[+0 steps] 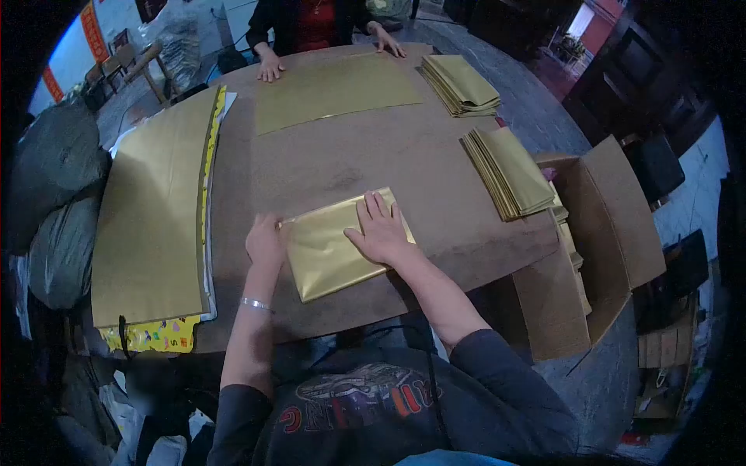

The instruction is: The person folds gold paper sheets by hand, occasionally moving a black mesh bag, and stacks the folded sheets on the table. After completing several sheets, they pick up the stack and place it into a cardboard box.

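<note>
A folded gold paper sheet lies on the table near its front edge, slightly creased and shiny. My right hand presses flat on its upper right part, fingers spread. At the sheet's upper left corner is my left hand, slightly blurred, its fingers curled in and closed on the edge. Beyond my hands, a flat gold sheet is spread out on the far side. To the left lies a stack of large gold sheets on yellow patterned packaging.
Two piles of folded gold sheets, the far pile and the near pile, sit along the right edge. An open cardboard box stands beyond that edge with gold pieces inside. Opposite, another person's hands rest on the table.
</note>
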`<state>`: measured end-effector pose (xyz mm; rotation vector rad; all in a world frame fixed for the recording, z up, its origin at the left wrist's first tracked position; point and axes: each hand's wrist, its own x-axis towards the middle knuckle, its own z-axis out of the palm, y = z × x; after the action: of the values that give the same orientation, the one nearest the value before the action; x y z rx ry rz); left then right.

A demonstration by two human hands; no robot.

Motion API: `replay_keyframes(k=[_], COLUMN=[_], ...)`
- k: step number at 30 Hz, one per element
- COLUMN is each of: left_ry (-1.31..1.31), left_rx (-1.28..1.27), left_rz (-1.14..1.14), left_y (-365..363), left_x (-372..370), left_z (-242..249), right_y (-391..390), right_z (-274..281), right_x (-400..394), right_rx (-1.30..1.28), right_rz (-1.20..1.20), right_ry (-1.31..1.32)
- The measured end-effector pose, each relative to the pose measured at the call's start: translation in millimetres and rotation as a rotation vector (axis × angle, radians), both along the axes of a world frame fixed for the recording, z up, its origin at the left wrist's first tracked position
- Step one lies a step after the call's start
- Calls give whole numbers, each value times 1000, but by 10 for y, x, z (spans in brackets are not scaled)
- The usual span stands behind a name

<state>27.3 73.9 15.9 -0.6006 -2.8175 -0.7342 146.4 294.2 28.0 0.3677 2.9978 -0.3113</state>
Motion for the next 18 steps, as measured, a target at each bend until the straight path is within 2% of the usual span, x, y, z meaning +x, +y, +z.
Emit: replay_keyframes(k=[3,5,6,7,9,10,18], left_ry=[165,135,86,78,117,72,50], left_rx=[-91,173,142,142,-39,-132,-276], left_rz=[-133,-357,-444,-447,-440,-410,-290], left_y=[244,544,655,733,782,725,49], left_x=[195,500,585,659,769,741,422], left_z=[92,160,2,-62,-150,-156,-92], right_y=[7,7,12,32,43,31,-21], right_z=[-22,-39,-51,-82,-173,-114,-121], right_x=[24,46,50,59,32,28,-25], right_rx=[5,6,52,51,69,-21,133], right_rz=[-20,10,24,22,28,-1,-1], right_ry=[1,43,50,43,79,80,50])
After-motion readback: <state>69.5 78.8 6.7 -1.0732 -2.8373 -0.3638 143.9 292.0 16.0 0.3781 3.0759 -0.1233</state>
